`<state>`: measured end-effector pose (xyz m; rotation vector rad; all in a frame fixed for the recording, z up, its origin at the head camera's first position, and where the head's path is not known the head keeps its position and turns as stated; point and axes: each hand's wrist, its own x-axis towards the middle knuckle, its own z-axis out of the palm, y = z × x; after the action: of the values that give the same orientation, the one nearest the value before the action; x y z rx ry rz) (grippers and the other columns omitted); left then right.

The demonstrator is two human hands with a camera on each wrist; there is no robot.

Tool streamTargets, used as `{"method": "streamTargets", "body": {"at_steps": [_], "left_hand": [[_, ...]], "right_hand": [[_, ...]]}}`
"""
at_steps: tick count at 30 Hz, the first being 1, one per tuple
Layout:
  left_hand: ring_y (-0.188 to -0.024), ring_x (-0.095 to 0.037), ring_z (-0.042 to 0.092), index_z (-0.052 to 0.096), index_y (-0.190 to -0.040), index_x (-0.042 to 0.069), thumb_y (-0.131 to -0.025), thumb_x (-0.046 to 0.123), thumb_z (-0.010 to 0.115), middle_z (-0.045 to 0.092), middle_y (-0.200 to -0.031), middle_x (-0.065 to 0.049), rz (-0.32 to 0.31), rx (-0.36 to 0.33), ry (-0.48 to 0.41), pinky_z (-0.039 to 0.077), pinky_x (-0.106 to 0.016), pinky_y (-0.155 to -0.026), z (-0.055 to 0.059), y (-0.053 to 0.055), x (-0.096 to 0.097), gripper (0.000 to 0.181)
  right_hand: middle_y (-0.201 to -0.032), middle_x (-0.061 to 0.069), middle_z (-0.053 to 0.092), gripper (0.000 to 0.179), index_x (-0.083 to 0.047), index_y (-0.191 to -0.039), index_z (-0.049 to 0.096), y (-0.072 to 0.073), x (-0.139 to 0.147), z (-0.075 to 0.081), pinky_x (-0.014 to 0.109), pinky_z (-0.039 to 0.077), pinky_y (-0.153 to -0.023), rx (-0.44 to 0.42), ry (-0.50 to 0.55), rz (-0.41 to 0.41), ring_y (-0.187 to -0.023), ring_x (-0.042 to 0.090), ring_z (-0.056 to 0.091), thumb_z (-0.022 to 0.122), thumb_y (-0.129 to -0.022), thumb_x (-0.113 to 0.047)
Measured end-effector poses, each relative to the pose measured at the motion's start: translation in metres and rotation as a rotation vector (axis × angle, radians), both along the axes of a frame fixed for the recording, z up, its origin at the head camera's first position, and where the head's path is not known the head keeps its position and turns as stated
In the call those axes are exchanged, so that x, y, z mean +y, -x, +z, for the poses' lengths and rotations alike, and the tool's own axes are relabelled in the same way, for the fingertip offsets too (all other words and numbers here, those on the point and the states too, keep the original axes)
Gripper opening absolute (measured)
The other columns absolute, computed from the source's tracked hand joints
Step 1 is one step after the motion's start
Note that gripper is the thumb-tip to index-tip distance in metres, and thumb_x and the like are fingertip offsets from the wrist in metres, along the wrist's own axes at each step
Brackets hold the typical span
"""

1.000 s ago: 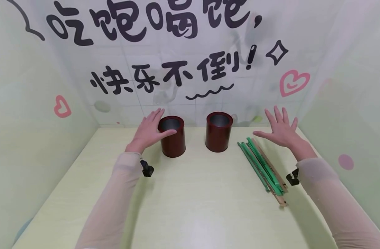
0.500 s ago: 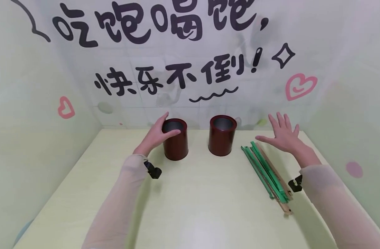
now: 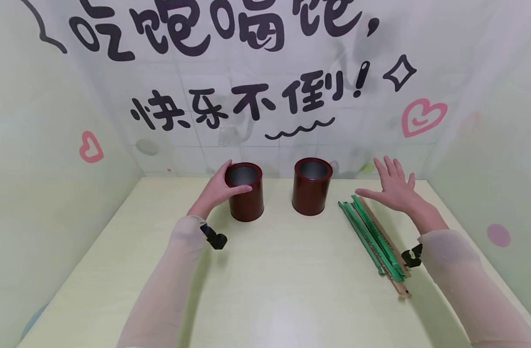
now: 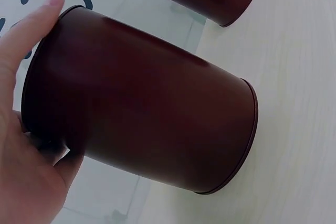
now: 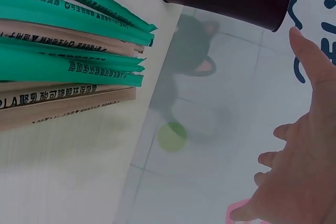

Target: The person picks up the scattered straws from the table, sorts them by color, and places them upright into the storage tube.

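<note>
Toward the back of the pale counter (image 3: 265, 270), two dark red cans side by side, upright, a gap between them, grey insides showing through the open tops. Left can (image 3: 248, 205) is held by the left hand (image 3: 213, 191): thumb across the front, near the rim, the other fingers round the far side. In the left wrist view its smooth side fills the middle, right can (image 3: 310, 193) just beyond it.

Right hand (image 3: 395, 191) spread wide, thumb pointing toward the right can, fingers fanned; held in the air, apart from both cans. Near it, on the right part of the counter, a loose bundle of long thin packets (image 3: 374, 237), green and brown, lying at a slant with the far ends nearest the right can. Overlapping, so the exact number is hard to tell. Right wrist view shows dark printed lettering along the wrappers.

Pale long sleeves (image 3: 161, 280) on both arms, a small black device (image 3: 219, 241) at each wrist. Behind the counter, a light wall (image 3: 356, 125) with bold black writing (image 3: 250, 88), a wavy line under it, a pink heart (image 3: 423, 118) to the right, and a green spot (image 3: 367, 167) low down.
</note>
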<state>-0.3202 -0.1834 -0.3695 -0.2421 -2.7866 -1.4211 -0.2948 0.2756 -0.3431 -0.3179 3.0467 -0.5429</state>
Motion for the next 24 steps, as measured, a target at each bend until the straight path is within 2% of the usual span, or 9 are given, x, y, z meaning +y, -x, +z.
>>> {"method": "streamTargets", "body": {"at_steps": [4,10,17,24], "left_hand": [[-0.145,-0.034,0.035,0.018,-0.16,0.014,-0.082,0.047,0.078,0.029,-0.163,-0.013,0.005,-0.017,0.013,0.037,-0.055,-0.116,-0.001,-0.002,-0.001,0.104],[-0.14,-0.034,0.04,0.025,-0.158,0.012,-0.08,0.047,0.079,0.036,-0.158,-0.014,-0.011,0.018,0.041,0.038,-0.054,-0.115,-0.001,-0.002,0.001,0.101],[-0.135,-0.034,0.045,0.03,-0.156,0.012,-0.078,0.05,0.081,0.043,-0.153,-0.014,-0.019,0.029,0.044,0.042,-0.054,-0.111,0.001,-0.005,0.006,0.1],[-0.133,-0.033,0.048,0.029,-0.155,0.012,-0.079,0.046,0.082,0.044,-0.152,-0.013,-0.04,0.021,0.03,0.044,-0.052,-0.11,0.0,-0.011,0.013,0.099]], "right_hand": [[-0.164,0.03,-0.001,0.109,-0.004,-0.159,-0.004,-0.001,-0.001,0.0,0.078,0.005,-0.113,-0.004,0.049,0.028,-0.15,0.051,0.0,0.061,-0.091,-0.059],[-0.163,0.031,0.008,0.108,0.001,-0.158,0.0,-0.005,0.001,0.001,0.069,0.018,-0.117,-0.046,0.159,0.059,-0.149,0.051,0.012,0.066,-0.091,-0.052],[-0.158,0.033,0.023,0.097,0.007,-0.156,0.014,-0.01,0.003,-0.006,0.067,0.033,-0.111,-0.062,0.181,0.081,-0.14,0.053,0.031,0.067,-0.093,-0.045],[-0.152,0.035,0.034,0.085,0.008,-0.153,0.024,-0.012,0.004,-0.015,0.064,0.04,-0.108,-0.086,0.182,0.092,-0.135,0.053,0.041,0.066,-0.095,-0.039]]}}
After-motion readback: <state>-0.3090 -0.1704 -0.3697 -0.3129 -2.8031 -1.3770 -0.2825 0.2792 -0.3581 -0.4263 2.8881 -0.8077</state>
